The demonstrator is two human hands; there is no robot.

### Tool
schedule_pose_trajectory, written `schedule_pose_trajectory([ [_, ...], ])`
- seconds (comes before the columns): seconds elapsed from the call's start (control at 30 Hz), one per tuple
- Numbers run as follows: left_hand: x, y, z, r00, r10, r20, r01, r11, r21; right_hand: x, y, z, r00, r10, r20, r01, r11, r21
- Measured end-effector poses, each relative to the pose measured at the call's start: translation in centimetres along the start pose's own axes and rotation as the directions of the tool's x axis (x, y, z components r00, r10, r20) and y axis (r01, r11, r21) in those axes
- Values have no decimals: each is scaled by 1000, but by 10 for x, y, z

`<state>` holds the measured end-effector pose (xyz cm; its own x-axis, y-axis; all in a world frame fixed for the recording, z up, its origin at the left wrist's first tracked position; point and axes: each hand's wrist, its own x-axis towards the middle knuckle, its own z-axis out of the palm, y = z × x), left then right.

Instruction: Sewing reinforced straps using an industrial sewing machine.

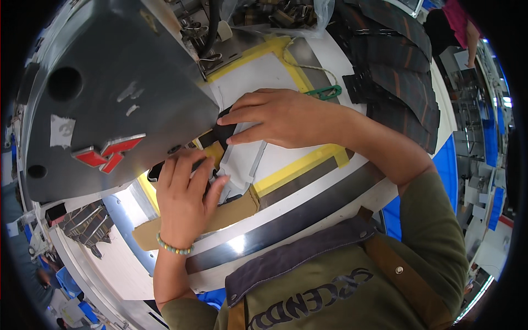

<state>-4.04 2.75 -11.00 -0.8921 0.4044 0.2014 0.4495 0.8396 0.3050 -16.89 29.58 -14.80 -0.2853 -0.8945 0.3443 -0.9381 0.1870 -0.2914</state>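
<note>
Here's the big dark grey sewing machine [121, 110], filling the left of my head view, with the white table [289, 157] spreading out beside it. Top right, overlapping plaid fabric pieces [393, 82] lie in a dark pile. A brown cardboard strip [242, 212] runs along the near side, passing under my left wrist.

And in reaches my right hand [286, 118], fingers spread and loose, tips down on the work, closed around nothing. My left hand [184, 187] sits against the machine, fingers bent, thumb apart; whether they pinch anything, I can't tell. Between the hands lies a pale grey piece [242, 159], black fabric [223, 130] at its upper end under those right fingertips. Smallest now: a green clip [328, 92], just beyond my right wrist, and a beaded bracelet [175, 249] on my left.
</note>
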Motion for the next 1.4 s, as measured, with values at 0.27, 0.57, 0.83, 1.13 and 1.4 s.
schedule_pose_trajectory([
  [0.27, 11, 22, 2, 972, 207, 111, -156, 921, -356, 5, -1, 0, 1000, 5, 26, -4, 1000, -9],
  [0.57, -5, -4, 4, 988, 146, 48, -139, 982, -125, 4, 2, 3, 997, -69, -33, 65, 991, -116],
  [0.83, -3, -14, 8, 998, 65, 10, -66, 976, 206, 3, 3, 1, 998, -67, -19, 65, 993, -95],
  [1.13, 2, -14, 6, 998, 54, 17, -56, 985, 164, 5, 4, 0, 997, -66, -50, 63, 996, -58],
  [1.4, 6, -17, 7, 997, 80, 5, -79, 975, 207, 8, 9, 0, 995, -82, -61, 76, 993, -90],
])
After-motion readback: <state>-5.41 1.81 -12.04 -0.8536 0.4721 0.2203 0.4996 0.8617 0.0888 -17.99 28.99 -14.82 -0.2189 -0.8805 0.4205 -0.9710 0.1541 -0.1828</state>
